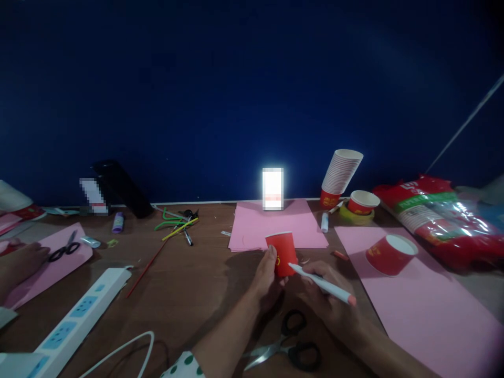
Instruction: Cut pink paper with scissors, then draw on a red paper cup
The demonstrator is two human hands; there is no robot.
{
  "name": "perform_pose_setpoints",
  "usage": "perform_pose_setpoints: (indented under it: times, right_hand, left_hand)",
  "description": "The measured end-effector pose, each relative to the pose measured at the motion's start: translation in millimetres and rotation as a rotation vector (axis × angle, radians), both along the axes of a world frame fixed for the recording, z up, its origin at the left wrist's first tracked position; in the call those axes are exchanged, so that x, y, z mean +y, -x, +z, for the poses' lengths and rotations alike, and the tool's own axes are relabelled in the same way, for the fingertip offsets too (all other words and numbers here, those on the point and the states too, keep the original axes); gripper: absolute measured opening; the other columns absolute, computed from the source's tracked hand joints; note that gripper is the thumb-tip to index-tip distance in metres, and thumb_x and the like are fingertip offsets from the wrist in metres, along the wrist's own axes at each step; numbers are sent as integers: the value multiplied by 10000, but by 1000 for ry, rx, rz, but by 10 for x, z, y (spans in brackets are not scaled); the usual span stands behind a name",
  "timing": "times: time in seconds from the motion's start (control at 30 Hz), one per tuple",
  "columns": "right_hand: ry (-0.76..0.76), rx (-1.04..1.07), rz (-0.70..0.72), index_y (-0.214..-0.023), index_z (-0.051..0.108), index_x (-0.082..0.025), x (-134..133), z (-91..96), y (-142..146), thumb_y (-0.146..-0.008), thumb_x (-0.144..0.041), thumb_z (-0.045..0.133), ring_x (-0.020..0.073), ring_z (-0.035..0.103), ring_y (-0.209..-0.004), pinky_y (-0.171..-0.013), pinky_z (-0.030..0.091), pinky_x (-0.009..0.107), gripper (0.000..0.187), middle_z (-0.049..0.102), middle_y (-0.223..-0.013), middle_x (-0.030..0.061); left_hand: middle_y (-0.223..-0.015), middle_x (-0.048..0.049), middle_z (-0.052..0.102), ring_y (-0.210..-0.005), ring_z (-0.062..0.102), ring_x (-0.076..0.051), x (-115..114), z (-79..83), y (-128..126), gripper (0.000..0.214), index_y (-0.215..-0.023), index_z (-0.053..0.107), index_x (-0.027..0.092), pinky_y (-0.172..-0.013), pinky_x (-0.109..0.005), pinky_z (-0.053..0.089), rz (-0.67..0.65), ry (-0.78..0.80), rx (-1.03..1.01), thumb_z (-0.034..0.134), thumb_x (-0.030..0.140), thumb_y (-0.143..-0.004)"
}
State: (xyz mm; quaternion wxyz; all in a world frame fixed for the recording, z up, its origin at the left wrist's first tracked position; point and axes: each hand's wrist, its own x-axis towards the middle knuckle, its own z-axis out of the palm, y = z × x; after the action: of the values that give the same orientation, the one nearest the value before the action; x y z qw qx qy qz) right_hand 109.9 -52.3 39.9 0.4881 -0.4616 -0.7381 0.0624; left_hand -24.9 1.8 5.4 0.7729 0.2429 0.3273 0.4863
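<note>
My left hand (pixel 266 275) holds a red paper cup (pixel 282 252) with yellow marks, its rim up and slightly tilted. In my right hand (pixel 321 294) is a white marker (pixel 325 283) with an orange-red end, its tip at the cup's right side; I cannot tell whether it touches. Below my hands lie scissors (pixel 291 346) with black handles, blades partly spread. Behind the cup is a stack of pink paper (pixel 248 226). Another red cup (pixel 388 254) lies on its side on a pink sheet (pixel 425 294) to the right.
A tall stack of paper cups (pixel 340 176) leans at the back, beside a cup in a yellow tape roll (pixel 356 215). Red plastic packages (pixel 437 220) lie right. On the left are a power strip (pixel 79 315), straws (pixel 173 223) and another person's hand (pixel 29 257) near scissors (pixel 65 251).
</note>
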Motion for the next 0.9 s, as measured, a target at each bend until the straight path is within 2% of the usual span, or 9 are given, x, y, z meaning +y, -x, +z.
perform_pose_setpoints:
  times: [0.2,0.4,0.77,0.9]
  right_hand:
    - [15,-11,5,-903,587,-208,-7,0,-3,-906,-210,492,182,653,-735,-624,540,283,95,666,-803,48]
    - [23,-5,11,-897,586,-210,1,5,3,-907,-220,493,178,657,-712,-615,545,278,94,672,-785,39]
    - [35,-8,35,-909,580,-210,3,-2,2,-904,-193,495,180,658,-720,-624,541,286,87,677,-793,40]
    - [22,-12,23,-905,586,-204,3,8,-6,-905,-197,495,182,659,-730,-631,545,288,91,675,-798,47]
  left_hand:
    - [-829,-80,645,-829,619,-196,0,13,4,611,-975,608,142,-720,-288,465,-14,-14,-5,582,683,-692]
    - [-843,-90,653,-804,620,-196,-2,-1,2,593,-975,600,144,-636,-264,455,-11,-27,40,564,677,-716]
    - [-859,-92,655,-798,623,-196,0,-8,2,597,-971,595,153,-690,-290,476,-17,-33,112,518,696,-734]
    - [-831,-79,645,-731,611,-172,15,-34,10,623,-994,583,151,-637,-269,452,-20,-46,133,510,709,-728]
